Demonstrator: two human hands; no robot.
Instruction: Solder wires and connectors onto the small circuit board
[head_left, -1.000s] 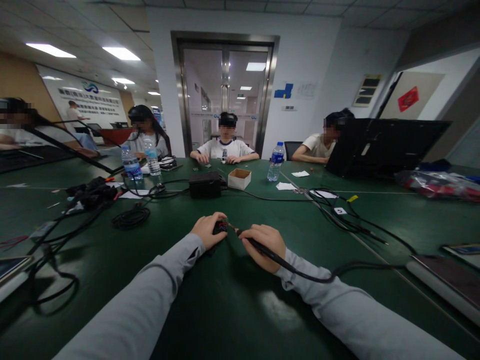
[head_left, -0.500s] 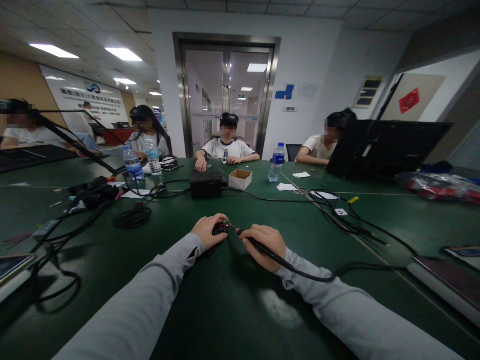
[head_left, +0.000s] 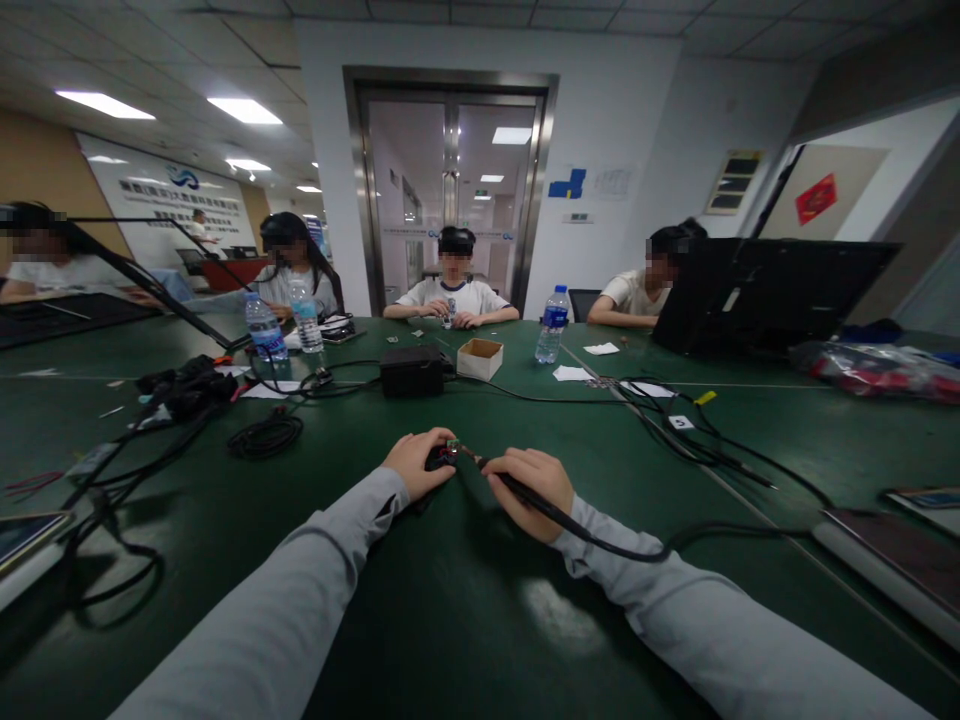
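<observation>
My left hand [head_left: 417,464] is closed around a small black part with a green circuit board [head_left: 452,446] at its end and bits of red wire. What exactly this part is, I cannot make out, since my fingers cover much of it. In a pen grip, my right hand [head_left: 534,492] holds a soldering iron [head_left: 517,487] with a black handle. Its metal tip points left and is at or very near the board; contact cannot be told. From the handle a black cable runs back over my right forearm.
A black box [head_left: 412,370] and an open white carton [head_left: 480,359] stand ahead on the green table [head_left: 360,560]. Water bottles [head_left: 552,325] stand farther off. Black cables [head_left: 266,433] lie left and right. Several people sit around the table; a monitor [head_left: 772,295] is at right.
My hands, the iron and the board have hardly moved. Across the table, a person's hand has drawn back from behind the black box towards their chest.
</observation>
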